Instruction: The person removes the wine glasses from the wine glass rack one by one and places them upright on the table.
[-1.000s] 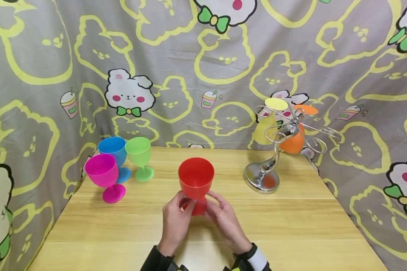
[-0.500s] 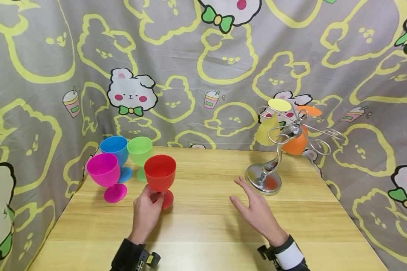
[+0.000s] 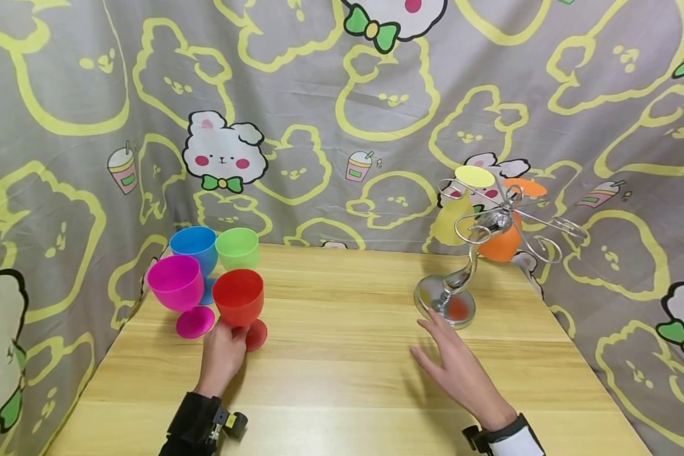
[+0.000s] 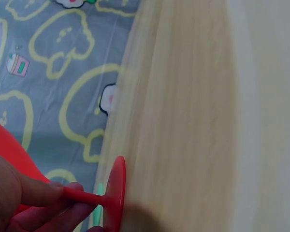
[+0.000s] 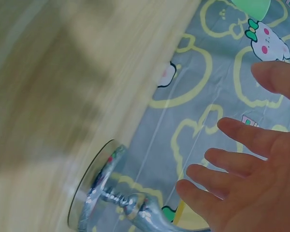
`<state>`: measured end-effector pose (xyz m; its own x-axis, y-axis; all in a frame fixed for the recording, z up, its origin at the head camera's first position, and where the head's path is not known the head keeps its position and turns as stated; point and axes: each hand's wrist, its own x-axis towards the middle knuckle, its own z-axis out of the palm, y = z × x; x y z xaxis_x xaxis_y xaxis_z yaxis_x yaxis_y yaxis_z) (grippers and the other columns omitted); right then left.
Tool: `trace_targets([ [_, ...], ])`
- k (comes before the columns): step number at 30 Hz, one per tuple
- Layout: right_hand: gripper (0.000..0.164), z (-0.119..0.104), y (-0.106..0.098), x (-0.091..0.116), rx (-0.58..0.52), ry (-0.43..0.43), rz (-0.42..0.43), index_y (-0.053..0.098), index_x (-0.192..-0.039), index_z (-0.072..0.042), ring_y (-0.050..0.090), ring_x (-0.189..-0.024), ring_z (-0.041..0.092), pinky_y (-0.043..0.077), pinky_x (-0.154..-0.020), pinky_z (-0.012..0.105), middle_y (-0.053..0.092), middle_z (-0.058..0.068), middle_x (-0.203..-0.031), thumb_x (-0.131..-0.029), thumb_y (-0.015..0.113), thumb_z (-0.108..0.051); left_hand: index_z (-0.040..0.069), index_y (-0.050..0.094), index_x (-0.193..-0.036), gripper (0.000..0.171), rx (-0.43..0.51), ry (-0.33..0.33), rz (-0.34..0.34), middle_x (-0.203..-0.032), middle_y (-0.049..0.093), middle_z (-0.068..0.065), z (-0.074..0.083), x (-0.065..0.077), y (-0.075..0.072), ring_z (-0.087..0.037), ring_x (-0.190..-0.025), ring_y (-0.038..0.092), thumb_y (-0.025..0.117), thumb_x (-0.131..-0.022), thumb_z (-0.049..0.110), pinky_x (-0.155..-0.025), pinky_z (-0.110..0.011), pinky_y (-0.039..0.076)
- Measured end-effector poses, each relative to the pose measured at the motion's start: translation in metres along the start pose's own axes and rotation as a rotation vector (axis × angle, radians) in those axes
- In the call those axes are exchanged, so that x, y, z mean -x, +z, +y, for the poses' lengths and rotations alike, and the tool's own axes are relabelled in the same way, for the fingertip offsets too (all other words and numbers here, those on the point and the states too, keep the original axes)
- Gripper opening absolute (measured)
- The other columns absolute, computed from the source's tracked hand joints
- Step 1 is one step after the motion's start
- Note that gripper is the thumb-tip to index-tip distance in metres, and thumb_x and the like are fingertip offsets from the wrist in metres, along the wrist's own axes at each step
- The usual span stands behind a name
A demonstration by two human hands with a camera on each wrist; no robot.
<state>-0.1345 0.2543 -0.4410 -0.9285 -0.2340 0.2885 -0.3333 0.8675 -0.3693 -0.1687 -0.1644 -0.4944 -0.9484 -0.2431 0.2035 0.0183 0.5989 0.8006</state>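
Note:
A red plastic goblet (image 3: pixel 239 297) stands upright at the left of the table, its stem pinched between the thumb and fingers of my left hand (image 3: pixel 222 354). In the left wrist view the thumb lies along the stem, just above the round red foot (image 4: pixel 117 193). A magenta goblet (image 3: pixel 175 285), a blue goblet (image 3: pixel 196 246) and a green goblet (image 3: pixel 238 247) are grouped close behind and beside it. My right hand (image 3: pixel 462 373) holds nothing; its fingers are extended and spread, close in front of the round base of a chrome stand (image 3: pixel 458 278).
From the chrome stand's curled wire arms hang a yellow goblet (image 3: pixel 456 218) and an orange goblet (image 3: pixel 500 244). The wooden table (image 3: pixel 342 380) ends at a grey patterned curtain (image 3: pixel 302 82) along the back and sides.
The red goblet has gone from the middle to the left, beside the other goblets, in my left hand. My right hand has let go of it and moved right towards the chrome stand.

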Motion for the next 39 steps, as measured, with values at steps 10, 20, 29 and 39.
trace_targets([
  [10, 0.056, 0.005, 0.003, 0.004, -0.014, 0.025, -0.021, 0.06, -0.148, 0.0, 0.049, -0.148, 0.052, 0.049, -0.114, 0.069, 0.042, 0.029, -0.168, -0.102, 0.077, -0.027, -0.012, 0.062, -0.119, 0.024, -0.043, -0.051, -0.034, -0.117, 0.071, -0.037, -0.008, -0.017, -0.01, -0.063, -0.119, 0.063, 0.064, -0.103, 0.004, -0.103, -0.071, 0.052],
  [20, 0.057, 0.005, 0.005, 0.006, -0.004, 0.035, -0.04, 0.06, -0.149, 0.0, 0.048, -0.149, 0.052, 0.049, -0.113, 0.069, 0.04, 0.03, -0.168, -0.102, 0.077, -0.026, -0.012, 0.062, -0.125, 0.029, -0.027, -0.093, -0.05, -0.124, 0.069, -0.038, -0.013, -0.025, -0.014, -0.061, -0.124, 0.062, 0.063, -0.106, 0.009, -0.107, -0.071, 0.05],
  [29, 0.057, 0.006, 0.006, 0.007, -0.004, 0.039, -0.05, 0.059, -0.149, 0.0, 0.05, -0.148, 0.052, 0.051, -0.111, 0.068, 0.04, 0.031, -0.168, -0.103, 0.076, -0.027, -0.01, 0.066, -0.12, 0.028, -0.043, -0.098, -0.047, -0.119, 0.071, -0.037, -0.017, -0.031, -0.016, -0.06, -0.122, 0.063, 0.065, -0.106, 0.014, -0.106, -0.07, 0.051],
  [39, 0.057, 0.006, 0.004, 0.008, -0.007, 0.05, -0.061, 0.059, -0.15, 0.0, 0.048, -0.149, 0.053, 0.05, -0.111, 0.069, 0.039, 0.031, -0.168, -0.102, 0.076, -0.027, -0.007, 0.065, -0.133, 0.036, -0.028, -0.126, -0.053, -0.135, 0.069, -0.032, -0.021, -0.031, -0.017, -0.057, -0.135, 0.057, 0.065, -0.104, 0.014, -0.115, -0.069, 0.044],
])
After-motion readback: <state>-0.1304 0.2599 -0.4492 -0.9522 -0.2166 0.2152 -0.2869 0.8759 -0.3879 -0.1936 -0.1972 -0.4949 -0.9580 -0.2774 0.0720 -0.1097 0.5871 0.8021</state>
